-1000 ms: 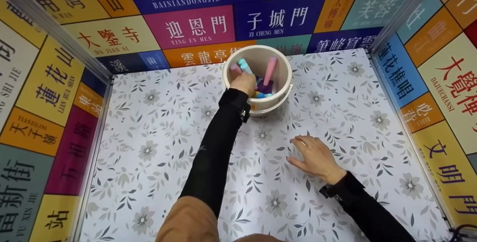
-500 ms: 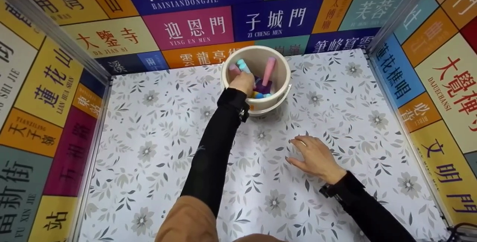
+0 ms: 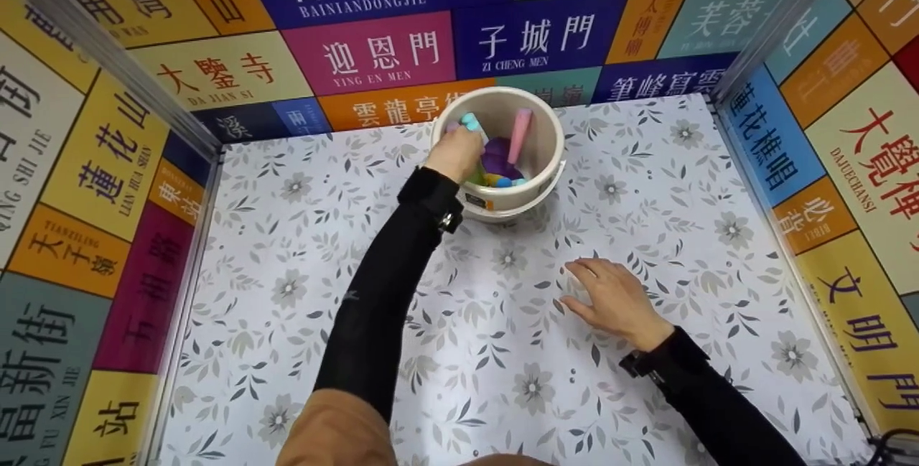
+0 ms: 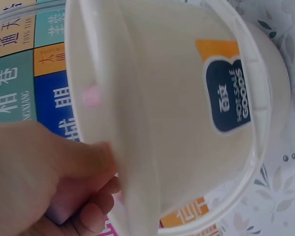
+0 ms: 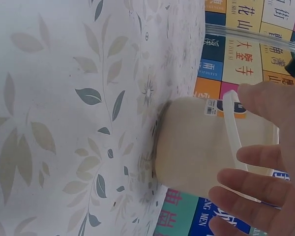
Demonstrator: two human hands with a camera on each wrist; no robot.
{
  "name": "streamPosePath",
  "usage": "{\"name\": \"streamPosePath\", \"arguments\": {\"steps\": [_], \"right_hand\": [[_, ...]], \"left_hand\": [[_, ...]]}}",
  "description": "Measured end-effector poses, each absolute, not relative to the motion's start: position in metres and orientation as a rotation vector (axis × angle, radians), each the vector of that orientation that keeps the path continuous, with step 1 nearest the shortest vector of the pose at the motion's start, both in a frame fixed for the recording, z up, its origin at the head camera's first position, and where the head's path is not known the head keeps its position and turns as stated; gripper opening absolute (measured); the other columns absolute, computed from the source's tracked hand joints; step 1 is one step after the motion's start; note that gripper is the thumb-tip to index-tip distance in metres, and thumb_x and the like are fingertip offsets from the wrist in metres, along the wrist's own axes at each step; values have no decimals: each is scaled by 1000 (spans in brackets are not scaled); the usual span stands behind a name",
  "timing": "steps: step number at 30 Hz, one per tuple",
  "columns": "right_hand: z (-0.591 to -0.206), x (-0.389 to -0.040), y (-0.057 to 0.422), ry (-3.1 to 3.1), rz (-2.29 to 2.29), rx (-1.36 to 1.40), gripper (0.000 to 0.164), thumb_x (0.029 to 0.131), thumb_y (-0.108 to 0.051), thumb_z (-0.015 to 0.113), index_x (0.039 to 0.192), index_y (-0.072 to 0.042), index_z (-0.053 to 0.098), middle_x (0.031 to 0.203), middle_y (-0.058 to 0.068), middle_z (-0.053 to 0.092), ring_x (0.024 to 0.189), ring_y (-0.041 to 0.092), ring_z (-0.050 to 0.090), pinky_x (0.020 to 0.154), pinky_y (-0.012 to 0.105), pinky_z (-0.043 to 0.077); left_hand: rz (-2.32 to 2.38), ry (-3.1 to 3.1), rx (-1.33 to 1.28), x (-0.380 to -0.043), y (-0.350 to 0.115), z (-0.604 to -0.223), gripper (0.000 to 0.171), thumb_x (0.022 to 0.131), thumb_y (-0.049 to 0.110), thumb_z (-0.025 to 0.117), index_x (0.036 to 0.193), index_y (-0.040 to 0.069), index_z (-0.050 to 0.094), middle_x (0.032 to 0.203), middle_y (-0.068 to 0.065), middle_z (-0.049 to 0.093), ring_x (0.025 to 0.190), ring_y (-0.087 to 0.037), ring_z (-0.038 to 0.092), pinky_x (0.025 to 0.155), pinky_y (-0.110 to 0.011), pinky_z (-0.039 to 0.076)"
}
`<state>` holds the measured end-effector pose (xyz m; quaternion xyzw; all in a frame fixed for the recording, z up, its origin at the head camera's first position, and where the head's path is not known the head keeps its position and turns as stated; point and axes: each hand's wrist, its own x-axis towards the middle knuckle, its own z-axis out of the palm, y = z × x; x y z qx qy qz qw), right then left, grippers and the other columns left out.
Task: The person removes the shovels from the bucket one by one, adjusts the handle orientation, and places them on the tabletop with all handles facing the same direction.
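Observation:
A cream bucket (image 3: 535, 186) stands against the back wall with several coloured things in it. My left hand (image 3: 457, 154) reaches over its near left rim, fingers curled, thumb beside the fingertips in the left wrist view. A turquoise rod (image 3: 472, 123) and the tip of a mauve rod (image 3: 451, 126) show right beside the knuckles. I cannot tell whether the left fingers hold anything. A pink rod (image 3: 520, 134) leans on the bucket's far right side, near a rounded purple thing (image 3: 501, 156). My right hand (image 3: 616, 302) is low over the cloth, fingers spread, holding nothing.
White floral cloth (image 3: 287, 351) covers the surface. Printed panels with Chinese lettering (image 3: 373, 53) wall off the back and both sides. The bucket's white handle (image 4: 260, 162) hangs down its near side. A dark cable (image 3: 894, 441) lies in the right front corner.
My left hand has shifted up and left, out from deeper in the bucket to its left rim. More of the purple thing and the bucket's label now shows. The right hand has hardly moved.

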<state>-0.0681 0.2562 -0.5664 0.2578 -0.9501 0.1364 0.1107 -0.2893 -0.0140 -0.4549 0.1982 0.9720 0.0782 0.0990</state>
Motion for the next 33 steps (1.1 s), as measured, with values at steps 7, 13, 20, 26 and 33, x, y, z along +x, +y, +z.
{"name": "streamPosePath", "arguments": {"steps": [7, 13, 20, 26, 33], "right_hand": [[-566, -69, 263, -2759, 433, 754, 47, 91, -21, 89, 126, 5, 73, 117, 23, 79, 106, 43, 78, 91, 55, 66], [-569, -69, 271, -2760, 477, 701, 43, 91, -20, 88, 125, 2, 74, 113, 23, 80, 102, 45, 78, 89, 56, 66], [-568, -67, 281, -2776, 508, 613, 45, 91, -18, 89, 126, 6, 74, 116, 27, 80, 104, 47, 78, 89, 58, 66], [-569, -65, 286, -2768, 522, 553, 42, 92, -18, 89, 125, 4, 76, 114, 26, 80, 99, 45, 78, 84, 56, 65], [-571, -62, 290, -2751, 531, 494, 44, 91, -19, 89, 127, 5, 75, 115, 28, 80, 100, 48, 77, 83, 58, 65]], "left_hand": [[453, 2899, 528, -271, -47, -436, 34, 116, 10, 56, 141, -6, 73, 139, -31, 72, 133, -47, 72, 117, -52, 60], [730, 3004, 498, -253, -81, -440, 32, 110, 0, 59, 137, -11, 71, 132, -37, 72, 126, -52, 72, 114, -57, 61], [1164, 3148, 514, -219, -113, -460, 29, 109, 2, 64, 131, -16, 69, 122, -38, 75, 115, -54, 73, 107, -62, 61], [1491, 3234, 420, -187, -123, -483, 34, 104, 0, 71, 134, -17, 69, 120, -37, 76, 106, -54, 75, 102, -64, 63], [1754, 3222, 200, -150, -123, -515, 37, 102, 2, 74, 133, -16, 70, 114, -36, 77, 98, -51, 75, 94, -65, 63]]}}
